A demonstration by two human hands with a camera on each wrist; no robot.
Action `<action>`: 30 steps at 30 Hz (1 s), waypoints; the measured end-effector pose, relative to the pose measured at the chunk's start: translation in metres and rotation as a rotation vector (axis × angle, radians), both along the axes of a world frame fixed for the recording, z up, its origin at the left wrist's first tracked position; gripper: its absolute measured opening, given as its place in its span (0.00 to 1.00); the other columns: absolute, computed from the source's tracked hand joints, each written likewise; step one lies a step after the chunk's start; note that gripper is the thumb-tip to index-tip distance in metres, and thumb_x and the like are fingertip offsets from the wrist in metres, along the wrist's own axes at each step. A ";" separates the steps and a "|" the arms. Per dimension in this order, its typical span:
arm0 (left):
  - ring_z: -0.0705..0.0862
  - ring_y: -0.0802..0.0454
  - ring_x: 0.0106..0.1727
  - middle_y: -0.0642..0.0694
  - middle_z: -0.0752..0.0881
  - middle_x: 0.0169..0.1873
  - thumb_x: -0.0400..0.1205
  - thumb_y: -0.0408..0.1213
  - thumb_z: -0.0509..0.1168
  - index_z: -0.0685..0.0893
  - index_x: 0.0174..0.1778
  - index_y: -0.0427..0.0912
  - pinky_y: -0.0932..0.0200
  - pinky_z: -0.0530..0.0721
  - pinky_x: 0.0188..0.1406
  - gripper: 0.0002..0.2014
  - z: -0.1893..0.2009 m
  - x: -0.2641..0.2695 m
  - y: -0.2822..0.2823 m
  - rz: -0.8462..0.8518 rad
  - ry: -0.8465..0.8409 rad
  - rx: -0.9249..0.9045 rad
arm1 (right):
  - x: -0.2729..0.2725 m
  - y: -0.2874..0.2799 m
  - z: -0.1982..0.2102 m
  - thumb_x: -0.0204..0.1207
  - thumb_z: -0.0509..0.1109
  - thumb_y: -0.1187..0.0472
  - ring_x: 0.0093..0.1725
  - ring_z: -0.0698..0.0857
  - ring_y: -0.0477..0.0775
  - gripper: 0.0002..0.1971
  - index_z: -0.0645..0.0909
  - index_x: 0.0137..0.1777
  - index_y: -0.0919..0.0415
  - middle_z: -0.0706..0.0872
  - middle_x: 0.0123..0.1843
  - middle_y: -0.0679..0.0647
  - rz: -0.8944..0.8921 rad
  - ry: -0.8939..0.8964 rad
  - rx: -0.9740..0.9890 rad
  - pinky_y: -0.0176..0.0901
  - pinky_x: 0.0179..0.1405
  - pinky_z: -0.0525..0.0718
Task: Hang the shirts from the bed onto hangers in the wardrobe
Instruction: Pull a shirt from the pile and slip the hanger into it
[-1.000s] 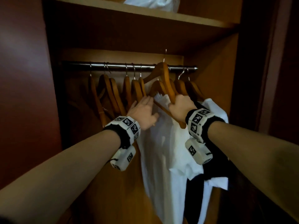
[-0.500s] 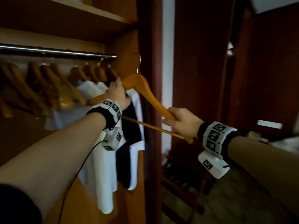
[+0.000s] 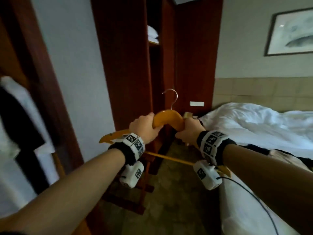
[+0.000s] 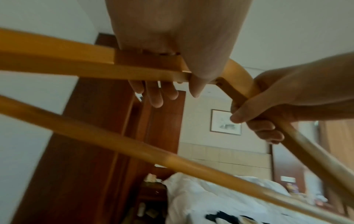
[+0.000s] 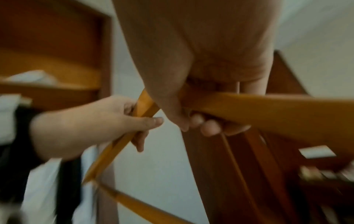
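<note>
The shirts still to be hung lie on the bed (image 3: 254,126) at the right of the head view, where a black-and-white garment (image 3: 264,150) shows on the white bedding near the person's right forearm; how many there are cannot be told. Between the hands is an empty wooden hanger (image 3: 167,117), its metal hook (image 3: 171,97) pointing up. The left hand (image 3: 144,128) has its grip clenched round the left shoulder of the hanger, fingers curled under the wood as the left wrist view shows, and the right hand (image 3: 188,133) wraps the right shoulder just past the bend. Holding both shoulders probably keeps the hanger level and square to the body, so that it can be brought straight over a shirt and its ends slid into the neck opening. The lower bar (image 3: 169,158) runs beneath both wrists, clear of the grip, which leaves it free of the fingers. At the far left edge, blurred, a white shirt and a dark one (image 3: 18,119) hang in the wardrobe (image 3: 50,99), so part of the job looks done. The step in hand seems to be carrying the hanger to the bed; the next calls for freeing one hand to lift a garment.
</note>
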State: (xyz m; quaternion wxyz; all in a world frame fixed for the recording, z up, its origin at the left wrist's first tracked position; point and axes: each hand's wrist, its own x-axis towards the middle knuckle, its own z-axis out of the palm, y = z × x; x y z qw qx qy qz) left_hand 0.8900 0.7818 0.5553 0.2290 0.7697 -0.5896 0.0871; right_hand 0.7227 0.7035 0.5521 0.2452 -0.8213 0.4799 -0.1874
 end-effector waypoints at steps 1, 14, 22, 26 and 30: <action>0.87 0.46 0.43 0.51 0.86 0.40 0.80 0.59 0.66 0.80 0.50 0.51 0.49 0.84 0.45 0.15 -0.007 -0.023 -0.014 -0.058 0.032 0.023 | -0.026 -0.009 -0.010 0.73 0.75 0.60 0.35 0.89 0.58 0.08 0.80 0.47 0.61 0.88 0.40 0.59 -0.059 -0.053 0.048 0.50 0.35 0.91; 0.84 0.42 0.35 0.48 0.82 0.29 0.78 0.47 0.66 0.76 0.28 0.45 0.55 0.81 0.36 0.15 -0.097 -0.371 -0.237 -0.688 0.103 0.237 | -0.389 -0.102 -0.093 0.75 0.73 0.57 0.31 0.76 0.57 0.15 0.74 0.31 0.60 0.74 0.28 0.53 -0.692 0.033 0.040 0.41 0.22 0.67; 0.77 0.40 0.27 0.45 0.76 0.23 0.80 0.41 0.64 0.70 0.25 0.44 0.59 0.66 0.24 0.17 -0.118 -0.552 -0.357 -0.974 0.138 0.325 | -0.547 -0.175 -0.106 0.72 0.73 0.62 0.31 0.72 0.57 0.17 0.68 0.28 0.60 0.72 0.27 0.55 -0.979 0.070 0.071 0.44 0.27 0.66; 0.79 0.40 0.32 0.44 0.81 0.28 0.81 0.42 0.65 0.81 0.34 0.41 0.57 0.72 0.31 0.12 -0.129 -0.621 -0.398 -1.071 0.088 0.323 | -0.607 -0.198 -0.113 0.73 0.73 0.64 0.27 0.72 0.54 0.19 0.68 0.26 0.57 0.71 0.24 0.51 -1.048 0.050 0.083 0.41 0.22 0.64; 0.80 0.40 0.35 0.49 0.78 0.26 0.80 0.41 0.65 0.77 0.31 0.44 0.56 0.74 0.34 0.12 -0.144 -0.681 -0.427 -1.137 0.069 0.374 | -0.663 -0.220 -0.128 0.74 0.73 0.63 0.29 0.71 0.55 0.16 0.72 0.28 0.62 0.70 0.25 0.52 -1.115 0.040 0.105 0.43 0.25 0.63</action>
